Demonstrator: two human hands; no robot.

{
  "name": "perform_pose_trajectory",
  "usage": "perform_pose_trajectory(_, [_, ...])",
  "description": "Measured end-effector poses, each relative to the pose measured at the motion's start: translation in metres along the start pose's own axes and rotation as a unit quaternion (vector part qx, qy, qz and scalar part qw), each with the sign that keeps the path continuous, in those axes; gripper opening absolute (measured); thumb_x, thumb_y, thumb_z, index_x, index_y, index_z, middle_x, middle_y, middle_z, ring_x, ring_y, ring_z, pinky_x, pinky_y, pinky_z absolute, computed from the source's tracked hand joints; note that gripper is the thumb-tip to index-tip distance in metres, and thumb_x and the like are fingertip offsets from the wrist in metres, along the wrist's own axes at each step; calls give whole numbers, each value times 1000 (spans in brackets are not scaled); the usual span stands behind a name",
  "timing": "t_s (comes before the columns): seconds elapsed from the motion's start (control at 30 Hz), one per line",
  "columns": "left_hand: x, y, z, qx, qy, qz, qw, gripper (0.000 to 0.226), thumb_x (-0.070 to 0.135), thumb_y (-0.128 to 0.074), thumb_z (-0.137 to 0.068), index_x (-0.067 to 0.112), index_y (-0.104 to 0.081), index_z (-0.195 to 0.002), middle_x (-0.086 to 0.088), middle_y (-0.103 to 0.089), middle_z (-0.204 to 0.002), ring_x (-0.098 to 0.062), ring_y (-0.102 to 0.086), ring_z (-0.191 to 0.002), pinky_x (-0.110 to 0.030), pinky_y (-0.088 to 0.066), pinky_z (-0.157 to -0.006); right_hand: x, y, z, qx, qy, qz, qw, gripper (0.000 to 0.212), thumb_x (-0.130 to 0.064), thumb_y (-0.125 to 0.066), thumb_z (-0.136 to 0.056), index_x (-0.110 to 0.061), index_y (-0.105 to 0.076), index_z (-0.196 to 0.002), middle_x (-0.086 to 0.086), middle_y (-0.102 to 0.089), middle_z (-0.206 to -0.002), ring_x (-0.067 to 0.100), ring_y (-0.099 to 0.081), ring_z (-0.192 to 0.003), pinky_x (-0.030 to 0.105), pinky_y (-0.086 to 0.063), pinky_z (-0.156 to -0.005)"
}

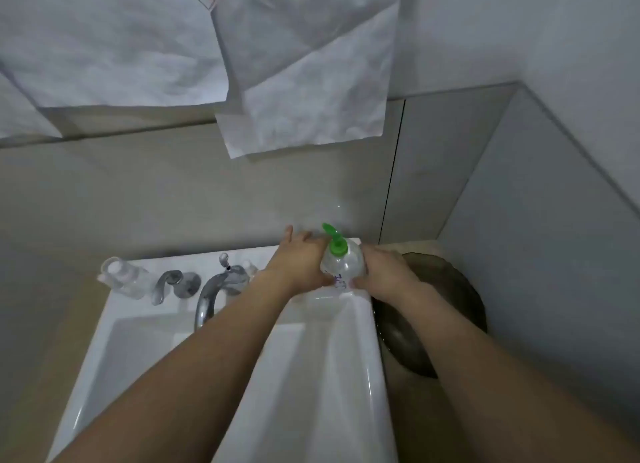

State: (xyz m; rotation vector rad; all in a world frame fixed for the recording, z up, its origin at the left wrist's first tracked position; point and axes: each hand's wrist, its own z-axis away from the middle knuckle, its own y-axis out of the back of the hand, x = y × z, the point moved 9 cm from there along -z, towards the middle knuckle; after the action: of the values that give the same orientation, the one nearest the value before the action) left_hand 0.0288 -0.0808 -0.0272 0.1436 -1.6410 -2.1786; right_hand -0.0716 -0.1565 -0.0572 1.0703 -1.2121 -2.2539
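Two grips: left hand (301, 265) and right hand (384, 270) clasp the clear bottle (344, 263) mid-body; probably light, thin-walled, slippery when wet.

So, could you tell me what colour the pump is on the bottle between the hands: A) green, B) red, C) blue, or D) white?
A: the pump on the bottle, held between the left hand and right hand, is bright green.

grey tiled walls (173, 192) under dim light; white paper sheets (121, 47) above a white sink (363, 358)
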Motion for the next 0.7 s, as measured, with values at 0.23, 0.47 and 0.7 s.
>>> perform_pose_trajectory(0.23, [6, 0, -15, -12, -17, -45, 999, 83, 60, -75, -75, 21, -46, -142, -2, -59, -137, -19, -36, -141, -49, 11, -122, 6, -8, -17, 11, 33, 22, 999, 66, -42, -75, -74, -13, -48, -127, 7, -63, -120, 27, -56, -114, 34, -28, -105])
perform_pose_trajectory(0.47, [15, 10, 14, 13, -36, -54, 998, 87, 71, -72, -69, 27, -48, -140, -1, -63, -129, -15, -38, -139, -53, 17, -120, -1, 1, 21, 30, 69, 17, 997, 61, -44, -76, -74, -16, -53, -123, 1, -65, -116, 23, -57, -111, 32, -26, -104])
perform_pose_trajectory(0.7, [23, -1, 81, 77, -41, -41, 995, 83, 66, -71, -73, 18, -52, -138, -3, -63, -129, -19, -31, -142, -37, 6, -124, -26, -16, 67, 27, 77, 58, 995, 64, -51, -78, -68, -19, -53, -117, -1, -66, -110, 24, -61, -104, 32, -37, -93])
